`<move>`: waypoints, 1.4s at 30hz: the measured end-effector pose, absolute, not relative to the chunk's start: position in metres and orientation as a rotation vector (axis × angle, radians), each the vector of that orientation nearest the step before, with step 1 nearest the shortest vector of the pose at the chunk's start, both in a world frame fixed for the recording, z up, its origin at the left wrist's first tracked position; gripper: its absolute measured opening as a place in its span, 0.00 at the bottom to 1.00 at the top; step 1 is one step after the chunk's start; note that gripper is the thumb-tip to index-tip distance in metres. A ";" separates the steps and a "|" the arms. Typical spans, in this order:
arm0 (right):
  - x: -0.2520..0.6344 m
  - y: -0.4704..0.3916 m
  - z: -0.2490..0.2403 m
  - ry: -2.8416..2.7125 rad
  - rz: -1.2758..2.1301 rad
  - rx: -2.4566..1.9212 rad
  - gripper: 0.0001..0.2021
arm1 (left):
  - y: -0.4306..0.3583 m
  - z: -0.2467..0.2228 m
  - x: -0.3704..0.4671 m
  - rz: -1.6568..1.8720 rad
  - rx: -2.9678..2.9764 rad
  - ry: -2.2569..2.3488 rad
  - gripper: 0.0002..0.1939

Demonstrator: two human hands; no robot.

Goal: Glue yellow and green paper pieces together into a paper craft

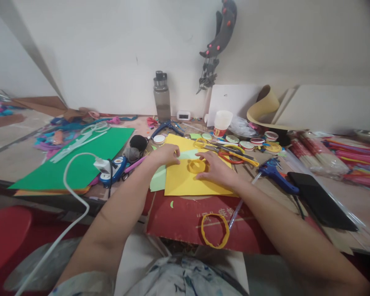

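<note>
Yellow sheets (pixel 185 185) lie in front of me on a red board (pixel 179 218). My left hand (pixel 168 155) is at the upper left of the yellow sheet, fingers curled near a pale green strip (pixel 188 154); whether it pinches the strip is too small to tell. My right hand (pixel 214 166) has its fingers apart, around the right side of a small yellow ring (pixel 196 165) lying on the sheet. Whether the fingers touch the ring is unclear. A larger yellow ring (pixel 215 231) rests on the red board, nearer to me.
Scissors (pixel 234 153), a blue glue gun (pixel 277 174) and a black phone (pixel 322 201) lie to the right. At the left are a green sheet (pixel 80 164) and a power strip (pixel 115 170) with a white cable. A bottle (pixel 162 98) and paper cup (pixel 222 123) stand behind.
</note>
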State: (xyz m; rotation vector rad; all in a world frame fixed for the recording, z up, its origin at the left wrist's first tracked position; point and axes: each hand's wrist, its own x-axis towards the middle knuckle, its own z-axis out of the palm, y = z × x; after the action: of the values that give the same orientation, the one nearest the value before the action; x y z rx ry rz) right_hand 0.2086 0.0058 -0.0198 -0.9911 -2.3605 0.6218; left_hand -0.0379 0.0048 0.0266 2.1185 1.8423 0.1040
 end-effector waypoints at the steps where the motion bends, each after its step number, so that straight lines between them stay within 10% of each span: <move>1: 0.209 0.006 -0.020 -2.378 0.613 -0.998 0.40 | 0.005 0.027 -0.038 0.138 2.122 1.865 0.15; 27: 0.206 0.013 -0.037 -2.340 0.500 -1.042 0.31 | -0.002 0.038 -0.042 -0.090 2.144 1.686 0.18; 42: 0.210 0.011 -0.018 -1.989 0.376 -0.941 0.25 | 0.013 0.009 -0.025 0.966 1.738 1.635 0.11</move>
State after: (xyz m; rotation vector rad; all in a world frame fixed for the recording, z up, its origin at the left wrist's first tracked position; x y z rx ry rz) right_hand 0.2098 0.0107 -0.0183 -0.9408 -1.9895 0.3759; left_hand -0.0248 0.0131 0.0086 1.7381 1.6347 0.9661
